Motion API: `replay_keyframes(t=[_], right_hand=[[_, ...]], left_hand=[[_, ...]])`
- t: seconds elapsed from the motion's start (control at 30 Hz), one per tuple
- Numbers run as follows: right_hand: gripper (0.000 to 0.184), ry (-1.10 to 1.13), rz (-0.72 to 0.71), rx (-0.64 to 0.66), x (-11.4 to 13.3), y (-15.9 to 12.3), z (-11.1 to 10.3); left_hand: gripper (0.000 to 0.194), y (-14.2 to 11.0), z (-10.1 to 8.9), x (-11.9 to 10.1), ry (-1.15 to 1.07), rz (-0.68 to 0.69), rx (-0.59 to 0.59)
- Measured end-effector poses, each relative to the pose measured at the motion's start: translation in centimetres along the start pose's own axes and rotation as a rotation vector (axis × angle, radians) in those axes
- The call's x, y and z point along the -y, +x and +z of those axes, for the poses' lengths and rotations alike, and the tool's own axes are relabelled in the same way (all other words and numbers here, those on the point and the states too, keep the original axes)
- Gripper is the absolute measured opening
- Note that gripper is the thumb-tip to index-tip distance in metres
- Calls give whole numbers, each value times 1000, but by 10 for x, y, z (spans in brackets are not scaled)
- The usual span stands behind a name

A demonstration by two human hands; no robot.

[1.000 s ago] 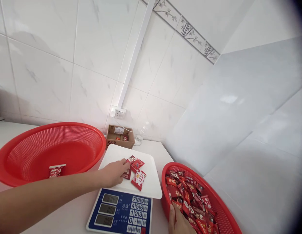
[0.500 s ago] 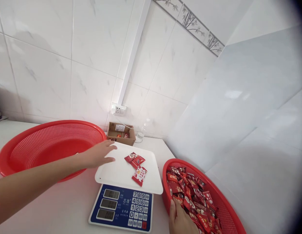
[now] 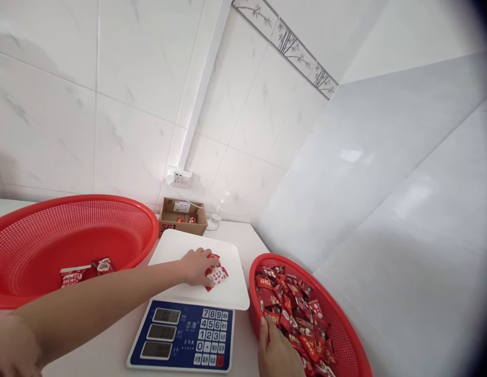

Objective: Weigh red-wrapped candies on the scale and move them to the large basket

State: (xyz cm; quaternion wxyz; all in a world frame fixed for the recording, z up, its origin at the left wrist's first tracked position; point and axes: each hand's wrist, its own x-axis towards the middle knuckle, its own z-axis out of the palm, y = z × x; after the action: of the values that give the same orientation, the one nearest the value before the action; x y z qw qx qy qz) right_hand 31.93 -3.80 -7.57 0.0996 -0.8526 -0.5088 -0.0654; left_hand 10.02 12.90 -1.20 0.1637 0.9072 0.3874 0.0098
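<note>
My left hand (image 3: 197,267) is over the white weighing tray (image 3: 176,243) of a digital scale, its fingers curled onto small red-and-white candy packets (image 3: 219,276). The hand partly covers them, so some packets are hidden. Below the tray is the scale's blue panel (image 3: 184,335) with three displays and a number keypad. My right hand (image 3: 280,351) is closed on the near left rim of a red plastic basket (image 3: 351,335) heaped with wrapped candies (image 3: 294,309); its thumb shows, but most of its fingers are hidden.
On the left stands a larger red perforated basket (image 3: 121,209) with a few packets (image 3: 103,265) inside. Behind the scale are a small cardboard box (image 3: 194,229) and a clear bottle (image 3: 218,212), near a wall socket (image 3: 179,177). A tiled wall bounds the back and right.
My left hand has moved right from the tray's left edge onto the packets and closed on them. My right hand stays at the basket rim. The view has shifted slightly.
</note>
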Motion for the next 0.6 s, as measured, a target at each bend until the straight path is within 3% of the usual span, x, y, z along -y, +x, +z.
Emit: replay_keyframes(t=[0.1, 0.17, 0.37, 0.5, 0.6], right_hand=[[47, 20, -22, 45, -1, 2, -3], [47, 29, -27, 69, -1, 3, -4], [49, 24, 4, -26, 2, -2, -2], [51, 21, 6, -42, 5, -6, 1], [52, 17, 8, -49, 4, -4, 0]], left_hand=[[40, -7, -3, 8, 8, 10, -29], [32, -10, -3, 15, 11, 11, -62], [29, -16, -7, 26, 44, -28, -203], [30, -20, -9, 14, 72, -11, -247], [32, -22, -4, -2, 90, 20, -192]])
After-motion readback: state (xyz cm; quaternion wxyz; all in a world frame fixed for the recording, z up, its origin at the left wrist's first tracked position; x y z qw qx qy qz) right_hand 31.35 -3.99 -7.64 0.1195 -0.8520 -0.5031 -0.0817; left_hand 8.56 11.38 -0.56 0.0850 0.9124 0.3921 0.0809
